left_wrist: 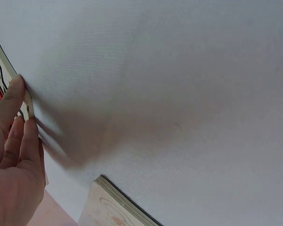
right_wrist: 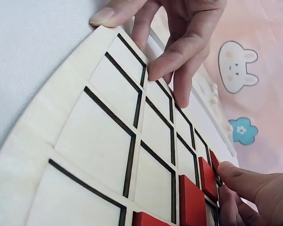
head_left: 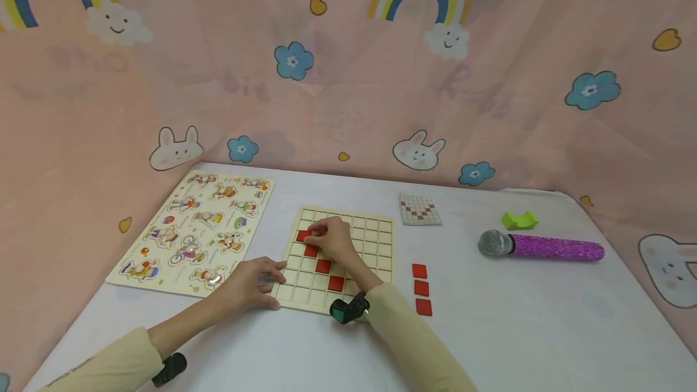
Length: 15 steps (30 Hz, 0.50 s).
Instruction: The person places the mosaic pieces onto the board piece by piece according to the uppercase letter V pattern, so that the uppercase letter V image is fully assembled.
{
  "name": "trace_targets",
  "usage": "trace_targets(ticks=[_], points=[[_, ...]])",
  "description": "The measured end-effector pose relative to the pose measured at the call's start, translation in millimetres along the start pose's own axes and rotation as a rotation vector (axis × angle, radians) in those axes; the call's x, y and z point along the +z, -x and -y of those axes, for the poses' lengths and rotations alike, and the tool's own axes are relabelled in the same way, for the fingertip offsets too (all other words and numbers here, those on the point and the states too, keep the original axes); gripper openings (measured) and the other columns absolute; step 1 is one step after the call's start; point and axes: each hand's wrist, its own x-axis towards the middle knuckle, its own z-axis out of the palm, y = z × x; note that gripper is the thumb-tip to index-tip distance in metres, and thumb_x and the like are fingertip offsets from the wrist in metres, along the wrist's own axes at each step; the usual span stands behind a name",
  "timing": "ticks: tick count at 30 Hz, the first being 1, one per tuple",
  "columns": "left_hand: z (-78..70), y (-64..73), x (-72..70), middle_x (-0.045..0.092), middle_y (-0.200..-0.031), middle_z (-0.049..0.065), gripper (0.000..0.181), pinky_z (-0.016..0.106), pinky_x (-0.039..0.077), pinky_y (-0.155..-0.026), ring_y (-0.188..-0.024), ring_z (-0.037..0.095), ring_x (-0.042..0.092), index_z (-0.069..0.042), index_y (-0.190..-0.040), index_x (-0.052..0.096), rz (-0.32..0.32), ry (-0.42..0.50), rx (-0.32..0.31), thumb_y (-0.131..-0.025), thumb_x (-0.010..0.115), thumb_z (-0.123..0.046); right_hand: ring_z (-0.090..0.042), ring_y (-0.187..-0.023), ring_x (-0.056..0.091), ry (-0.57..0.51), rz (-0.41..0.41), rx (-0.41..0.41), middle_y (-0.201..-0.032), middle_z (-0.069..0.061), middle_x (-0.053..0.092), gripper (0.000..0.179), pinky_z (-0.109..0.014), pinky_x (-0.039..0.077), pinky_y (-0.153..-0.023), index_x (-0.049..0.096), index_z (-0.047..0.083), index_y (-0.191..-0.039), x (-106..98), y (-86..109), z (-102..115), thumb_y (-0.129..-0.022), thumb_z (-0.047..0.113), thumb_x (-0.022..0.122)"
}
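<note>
A wooden grid board (head_left: 376,241) lies on the table. The left hand (head_left: 251,283) grips its near left corner, thumb on the near edge and fingers along the left side; the left wrist view shows this hand (left_wrist: 14,160) at the board's rim. Over the upper left cells, the right hand (head_left: 339,241) pinches a red square tile (head_left: 302,236) between thumb and finger. Below that tile, more red tiles (head_left: 323,266) run diagonally down to the right. In the right wrist view the right thumb (right_wrist: 240,179) meets the farthest tile, which is partly hidden.
Three loose red tiles (head_left: 422,288) form a column right of the board. Behind them lies a pattern card (head_left: 419,210) with a V of red squares. A picture puzzle board (head_left: 185,228) is on the left. A purple microphone (head_left: 555,247) and green block (head_left: 519,221) are far right.
</note>
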Motion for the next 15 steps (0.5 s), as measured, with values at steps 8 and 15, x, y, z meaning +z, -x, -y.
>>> trace_targets(ticks=[8, 15], points=[[2.3, 0.0, 0.6, 0.062, -0.119, 0.022, 0.033, 0.026, 0.058, -0.082, -0.114, 0.043, 0.055, -0.002, -0.088, 0.068, -0.002, -0.011, 0.025, -0.06, 0.084, 0.006, -0.022, -0.08, 0.067, -0.025, -0.003, 0.026, -0.083, -0.01, 0.072, 0.023, -0.029, 0.058, -0.075, 0.071, -0.003, -0.1, 0.7, -0.8, -1.9, -0.081, 0.008, 0.077], [3.1, -0.6, 0.6, 0.062, -0.121, 0.021, 0.034, 0.026, 0.057, -0.083, -0.116, 0.042, 0.055, -0.003, -0.089, 0.068, -0.004, -0.03, 0.006, -0.061, 0.084, 0.006, -0.023, -0.081, 0.069, -0.056, 0.01, 0.031, -0.084, -0.012, 0.073, 0.021, -0.033, 0.059, -0.079, 0.071, -0.002, -0.099, 0.9, -1.8, -3.2, -0.082, 0.009, 0.075]])
